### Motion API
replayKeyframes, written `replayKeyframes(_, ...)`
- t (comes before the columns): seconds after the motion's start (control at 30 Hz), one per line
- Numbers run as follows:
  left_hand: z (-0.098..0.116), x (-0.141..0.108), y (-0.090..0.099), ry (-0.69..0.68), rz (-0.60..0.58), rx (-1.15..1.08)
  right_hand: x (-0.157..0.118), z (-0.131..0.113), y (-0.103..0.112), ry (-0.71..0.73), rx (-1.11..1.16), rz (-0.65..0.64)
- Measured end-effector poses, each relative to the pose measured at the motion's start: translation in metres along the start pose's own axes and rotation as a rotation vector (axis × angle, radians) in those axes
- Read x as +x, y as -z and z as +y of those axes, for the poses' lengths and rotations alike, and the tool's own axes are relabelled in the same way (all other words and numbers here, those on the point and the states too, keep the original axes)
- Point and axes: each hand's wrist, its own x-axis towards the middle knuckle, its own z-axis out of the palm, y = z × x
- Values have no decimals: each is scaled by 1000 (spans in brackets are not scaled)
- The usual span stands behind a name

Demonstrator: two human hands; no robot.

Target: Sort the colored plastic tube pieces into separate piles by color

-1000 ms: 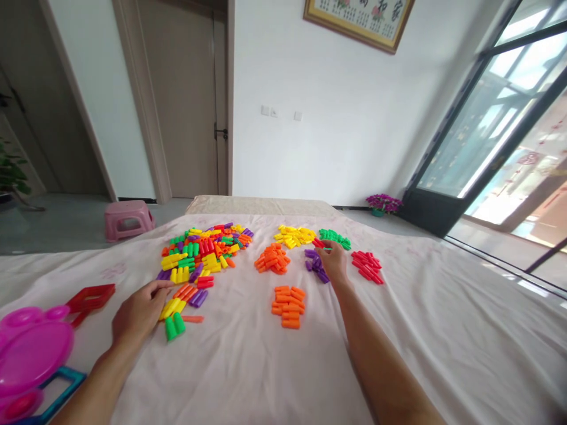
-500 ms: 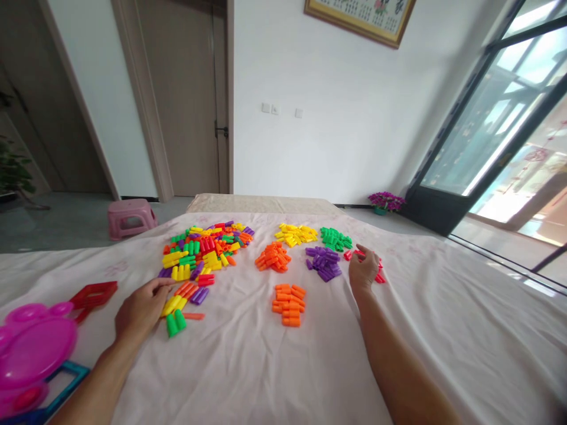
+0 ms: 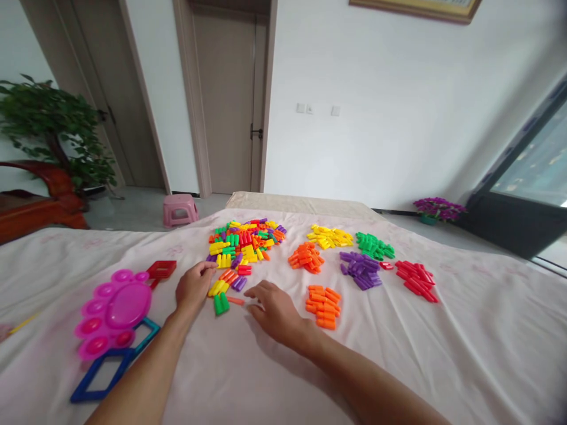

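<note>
My left hand (image 3: pixel 194 287) rests at the near left edge of a mixed pile of coloured plastic peg pieces (image 3: pixel 245 238). Its thumb and fingers are pressed together; whatever they hold, if anything, is hidden. Beside it lie yellow pieces (image 3: pixel 218 288), orange pieces (image 3: pixel 229 275), purple pieces (image 3: pixel 240 284) and a green pair (image 3: pixel 221 304). Over the cloth just right of these is my right hand (image 3: pixel 277 313), thumb and fingers apart, nothing seen between them. A thin orange piece (image 3: pixel 236 300) lies close to its fingertips.
Sorted heaps lie to the right: yellow (image 3: pixel 330 236), green (image 3: pixel 374 246), purple (image 3: pixel 361 270), red (image 3: pixel 416 280) and two orange heaps (image 3: pixel 306 258). A pink paw-shaped tray (image 3: pixel 130 304), a red frame (image 3: pixel 162 269) and a blue frame (image 3: pixel 80 392) lie left on the cloth.
My right hand has moved from the red heap on the right across to the left, near the small coloured pieces. My left hand stays by the mixed pile. The view has turned left.
</note>
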Motion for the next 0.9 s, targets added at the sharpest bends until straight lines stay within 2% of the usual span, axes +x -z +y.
replayKeyframes(0.1,-1,0,0,-1,2,-6,17,-21,-17,-7,-106,3)
replayKeyframes(0.2,-2,1,-1,2,-1,-15,31,-31,-34,-48,-187,-14)
replayKeyframes(0.3,-2,2,-1,-10,15,-33,35,-34,-47,-58,-267,-3)
replayKeyframes(0.43,-2,2,-1,-7,21,-30,29,-27,-51,-63,-265,40)
replayKeyframes(0.57,-2,1,-1,-7,10,-8,24,-14,-46,-68,-111,117)
replayKeyframes(0.7,-2,1,-1,9,-8,42,29,1,-34,-64,159,268)
replayKeyframes(0.8,-1,1,0,16,-24,78,37,21,-13,-77,308,441)
replayKeyframes(0.9,1,1,1,28,-38,100,39,55,22,-162,349,582)
